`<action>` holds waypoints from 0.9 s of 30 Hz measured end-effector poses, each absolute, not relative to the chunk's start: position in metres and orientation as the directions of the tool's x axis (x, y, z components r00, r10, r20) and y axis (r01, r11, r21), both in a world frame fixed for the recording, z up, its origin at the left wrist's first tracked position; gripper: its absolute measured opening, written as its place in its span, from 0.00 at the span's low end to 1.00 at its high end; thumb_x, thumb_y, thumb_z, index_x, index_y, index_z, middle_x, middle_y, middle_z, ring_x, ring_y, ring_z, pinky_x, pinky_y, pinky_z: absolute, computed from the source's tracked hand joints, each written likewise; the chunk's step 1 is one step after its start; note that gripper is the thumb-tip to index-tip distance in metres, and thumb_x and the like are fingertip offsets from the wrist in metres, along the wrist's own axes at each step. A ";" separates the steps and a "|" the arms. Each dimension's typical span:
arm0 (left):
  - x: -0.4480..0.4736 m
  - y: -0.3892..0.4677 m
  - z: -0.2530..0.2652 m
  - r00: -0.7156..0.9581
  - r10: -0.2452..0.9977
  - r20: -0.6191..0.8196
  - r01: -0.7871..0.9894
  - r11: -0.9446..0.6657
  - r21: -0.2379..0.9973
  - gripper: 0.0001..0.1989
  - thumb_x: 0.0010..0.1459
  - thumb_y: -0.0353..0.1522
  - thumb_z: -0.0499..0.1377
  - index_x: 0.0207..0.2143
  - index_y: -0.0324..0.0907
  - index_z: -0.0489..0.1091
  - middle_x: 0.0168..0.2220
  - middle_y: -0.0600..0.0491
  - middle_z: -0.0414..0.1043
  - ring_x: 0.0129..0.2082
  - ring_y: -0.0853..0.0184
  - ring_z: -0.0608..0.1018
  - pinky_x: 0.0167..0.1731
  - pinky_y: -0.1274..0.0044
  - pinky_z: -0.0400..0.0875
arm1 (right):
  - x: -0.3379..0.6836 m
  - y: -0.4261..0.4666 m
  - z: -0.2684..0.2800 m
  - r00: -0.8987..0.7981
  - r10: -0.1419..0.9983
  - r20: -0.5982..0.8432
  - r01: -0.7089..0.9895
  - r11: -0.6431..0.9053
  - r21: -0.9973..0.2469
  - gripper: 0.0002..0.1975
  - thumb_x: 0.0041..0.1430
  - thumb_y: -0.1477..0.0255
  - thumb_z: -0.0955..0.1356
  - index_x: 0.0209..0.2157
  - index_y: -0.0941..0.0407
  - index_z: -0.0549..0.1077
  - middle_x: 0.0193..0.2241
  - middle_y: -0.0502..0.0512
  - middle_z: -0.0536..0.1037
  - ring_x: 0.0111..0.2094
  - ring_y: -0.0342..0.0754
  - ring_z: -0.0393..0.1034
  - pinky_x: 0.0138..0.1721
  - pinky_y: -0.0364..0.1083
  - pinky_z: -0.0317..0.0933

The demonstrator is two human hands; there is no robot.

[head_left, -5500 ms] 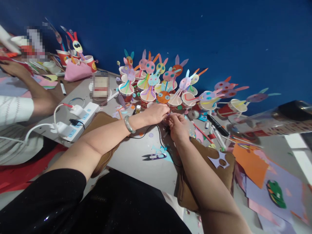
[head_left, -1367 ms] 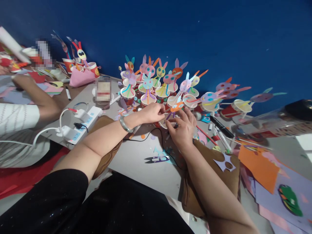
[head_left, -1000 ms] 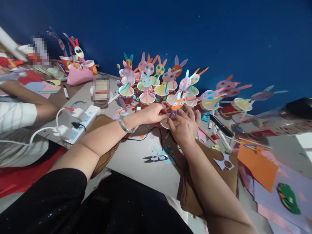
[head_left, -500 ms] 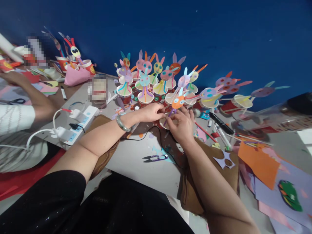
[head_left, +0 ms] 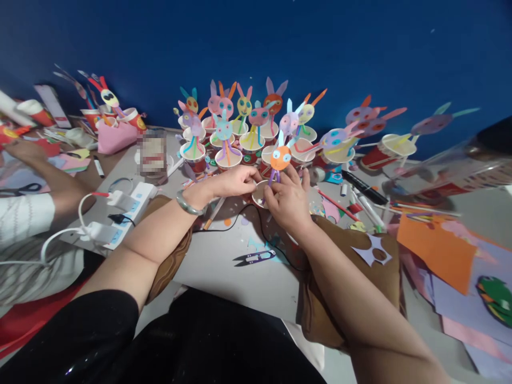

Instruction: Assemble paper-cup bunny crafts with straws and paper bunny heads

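Note:
In front of me, a paper cup (head_left: 260,194) stands on the table with an orange paper rabbit head (head_left: 280,158) above it. The rabbit has light blue ears, blue-ringed eyes and purple strip legs reaching down to the cup. My right hand (head_left: 290,200) pinches those purple legs at the cup's right side, thumb and index finger together. At the cup's left rim, my left hand (head_left: 240,181) has its fingers curled and pressed together; what lies in them is hidden. Thread snips (head_left: 255,258) lie nearer to me on the table.
Behind stand several cups with paper rabbits, such as a blue rabbit (head_left: 224,129). A power strip (head_left: 134,210) with white plugs is at left, beside another person's arm (head_left: 68,178). Brown cushions (head_left: 340,266) lie under my forearms. Orange paper (head_left: 436,250) and a bottle (head_left: 452,181) are at right.
My view has shifted a little, so most things sit further left. The orange rabbit head now stands more upright and faces me. Both hands stay at the cup.

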State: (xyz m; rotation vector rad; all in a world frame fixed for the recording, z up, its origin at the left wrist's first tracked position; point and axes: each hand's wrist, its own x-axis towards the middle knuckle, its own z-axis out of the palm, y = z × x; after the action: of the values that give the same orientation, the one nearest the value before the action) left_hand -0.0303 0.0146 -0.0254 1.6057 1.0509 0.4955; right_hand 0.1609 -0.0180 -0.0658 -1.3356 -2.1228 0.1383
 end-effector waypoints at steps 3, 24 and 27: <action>-0.032 0.015 -0.025 0.528 0.817 -0.230 0.375 0.018 0.927 0.09 0.58 0.20 0.58 0.39 0.37 0.70 0.22 0.59 0.72 0.21 0.74 0.75 0.25 0.83 0.68 | 0.160 -0.018 -0.066 -0.292 0.855 0.430 0.780 0.473 -0.411 0.18 0.69 0.67 0.63 0.28 0.53 0.80 0.53 0.61 0.80 0.69 0.67 0.60 0.71 0.76 0.40; -0.028 0.012 -0.024 0.488 0.848 -0.207 0.438 -0.032 0.899 0.09 0.57 0.21 0.61 0.39 0.39 0.70 0.18 0.66 0.61 0.18 0.77 0.66 0.20 0.85 0.59 | 0.151 -0.027 -0.065 -0.216 0.904 0.369 0.696 0.408 -0.591 0.22 0.72 0.62 0.61 0.31 0.52 0.82 0.56 0.62 0.79 0.70 0.67 0.56 0.71 0.76 0.38; -0.028 0.012 -0.025 0.477 0.855 -0.205 0.430 -0.024 0.902 0.08 0.59 0.21 0.60 0.40 0.38 0.70 0.18 0.65 0.62 0.18 0.77 0.68 0.21 0.85 0.62 | 0.150 -0.028 -0.065 -0.215 0.905 0.366 0.702 0.404 -0.587 0.22 0.72 0.62 0.61 0.32 0.52 0.83 0.57 0.62 0.78 0.71 0.67 0.56 0.71 0.76 0.37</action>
State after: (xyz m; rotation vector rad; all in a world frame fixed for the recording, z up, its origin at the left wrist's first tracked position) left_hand -0.0283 0.0117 -0.0248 1.6445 1.1247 0.4918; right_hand 0.1501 -0.0277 -0.0646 -1.3660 -1.9902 0.3877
